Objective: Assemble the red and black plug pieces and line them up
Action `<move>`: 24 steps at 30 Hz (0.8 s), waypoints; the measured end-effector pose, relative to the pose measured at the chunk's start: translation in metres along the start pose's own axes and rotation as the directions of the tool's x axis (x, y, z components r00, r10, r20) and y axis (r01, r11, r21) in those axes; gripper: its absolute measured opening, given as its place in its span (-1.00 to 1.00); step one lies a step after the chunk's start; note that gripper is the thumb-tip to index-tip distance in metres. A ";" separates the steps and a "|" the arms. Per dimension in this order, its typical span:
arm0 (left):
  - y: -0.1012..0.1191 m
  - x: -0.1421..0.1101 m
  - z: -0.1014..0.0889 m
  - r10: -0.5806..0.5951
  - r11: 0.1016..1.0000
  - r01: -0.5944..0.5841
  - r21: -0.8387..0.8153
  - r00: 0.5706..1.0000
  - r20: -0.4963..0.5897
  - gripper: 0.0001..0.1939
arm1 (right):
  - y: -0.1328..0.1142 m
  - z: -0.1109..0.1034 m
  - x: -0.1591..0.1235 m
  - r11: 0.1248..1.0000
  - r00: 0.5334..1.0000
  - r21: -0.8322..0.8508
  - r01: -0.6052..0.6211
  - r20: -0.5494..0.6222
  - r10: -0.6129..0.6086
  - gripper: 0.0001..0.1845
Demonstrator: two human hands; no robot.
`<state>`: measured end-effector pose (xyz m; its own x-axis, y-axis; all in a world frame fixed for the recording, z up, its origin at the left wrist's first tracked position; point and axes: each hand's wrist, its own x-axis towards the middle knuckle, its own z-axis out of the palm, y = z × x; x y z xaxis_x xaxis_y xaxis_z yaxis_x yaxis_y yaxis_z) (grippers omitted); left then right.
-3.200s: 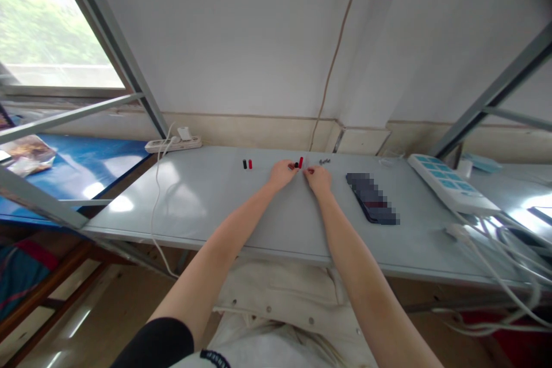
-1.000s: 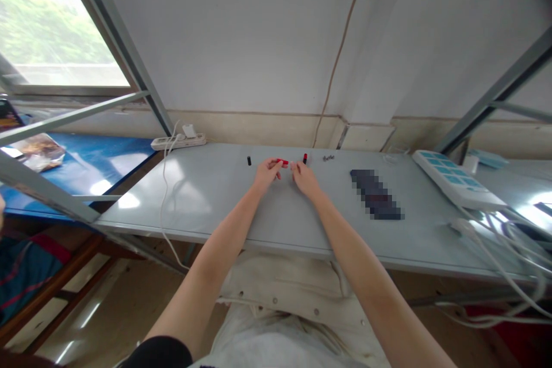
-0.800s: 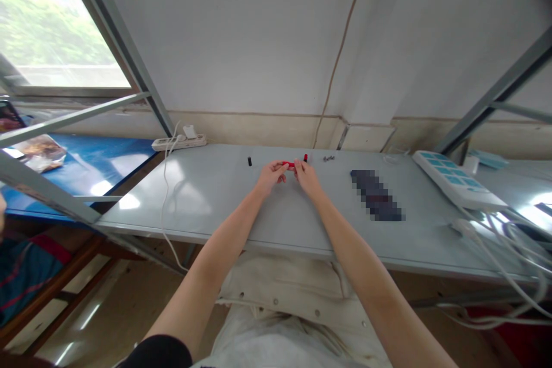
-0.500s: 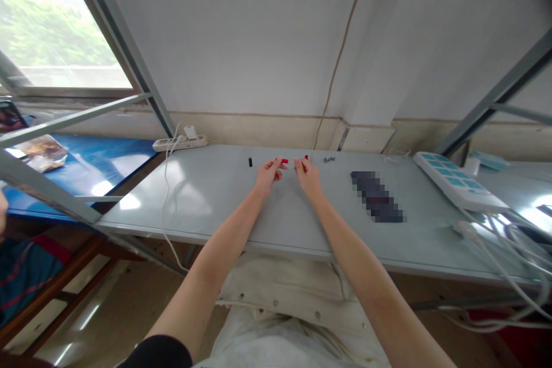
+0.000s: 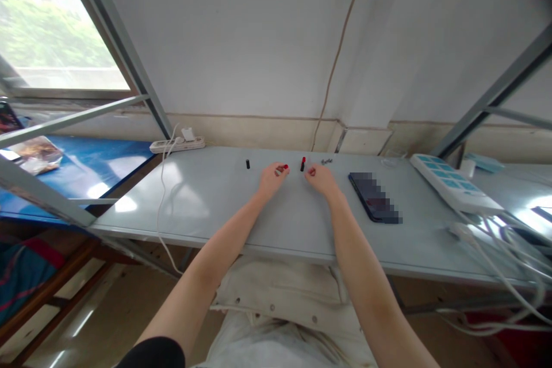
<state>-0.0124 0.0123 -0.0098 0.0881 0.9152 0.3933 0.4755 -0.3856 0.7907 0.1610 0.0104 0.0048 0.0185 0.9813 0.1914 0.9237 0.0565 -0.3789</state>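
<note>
My left hand [image 5: 272, 179] is closed over the table, its thumb and fingers pinching a small red cylindrical piece [image 5: 286, 167], mostly covered by the fingers. My right hand [image 5: 319, 177] has its fingers curled together; whatever they hold, if anything, is too small to name. Just left of its fingertips stands a small cylinder, black below and red on top [image 5: 302, 164]; I cannot tell whether the fingers touch it. A short black cylinder [image 5: 248, 164] stands upright farther left. Behind my right hand lie several small metal pieces [image 5: 326, 161].
A dark phone [image 5: 373, 198], partly pixelated, lies on the grey table [image 5: 194, 207] to the right. Beyond it sits a large white power strip [image 5: 452, 181] with loose cables. Another power strip [image 5: 177, 145] is at the back left, its white cord [image 5: 160, 213] hanging over the front edge.
My right hand has moved slightly right and down, uncovering the black and red cylinder. The left hand has turned, and less of its red piece shows. The view has shifted slightly.
</note>
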 end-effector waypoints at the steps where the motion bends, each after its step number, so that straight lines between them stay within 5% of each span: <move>1: 0.000 0.001 0.005 0.038 0.996 -0.044 0.079 0.996 0.078 -0.72 | 0.004 -0.002 0.001 0.999 0.999 -0.017 -0.046 0.003 0.046 -0.84; 5: 0.004 0.011 0.027 0.096 0.965 -0.151 0.215 0.964 0.247 -0.76 | 0.012 -0.004 0.000 0.990 0.990 -0.040 -0.138 0.011 0.139 -0.83; 12: 0.009 0.032 0.052 -0.034 0.964 -0.012 0.266 0.985 0.168 -0.73 | 0.011 0.009 -0.001 0.986 0.986 -0.029 -0.165 -0.022 0.165 -0.72; 24: 0.005 0.034 0.058 -0.075 0.906 -0.004 0.423 0.983 0.170 -0.78 | 0.011 0.014 -0.001 0.981 0.985 -0.098 -0.167 -0.066 0.161 -0.66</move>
<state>0.0436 0.0483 -0.0200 0.2001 0.9480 0.2475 0.8008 -0.3038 0.5162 0.1657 0.0125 -0.0119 0.1924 0.9634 0.1867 0.9407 -0.1269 -0.3146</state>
